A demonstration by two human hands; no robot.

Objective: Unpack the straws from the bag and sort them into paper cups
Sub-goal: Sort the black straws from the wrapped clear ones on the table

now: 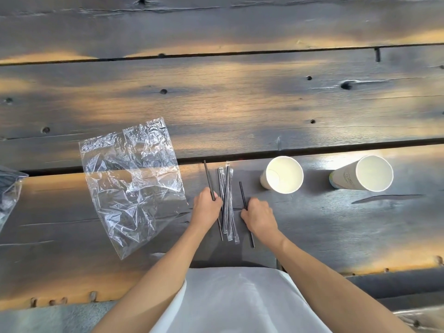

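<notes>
While each hand pinches one bare black straw, left hand (207,202) and right hand (258,212) flank the wrapped straws (227,200); reaching to cups (283,174) at two o'clock risks tipping one.

My left hand (207,202) and right hand (258,213) each pinch one black straw beside wrapped straws (227,200); clear bag (132,181) left, two paper cups (283,174) right.

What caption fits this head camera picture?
Each hand grips a black straw beside two empty cups.
</notes>
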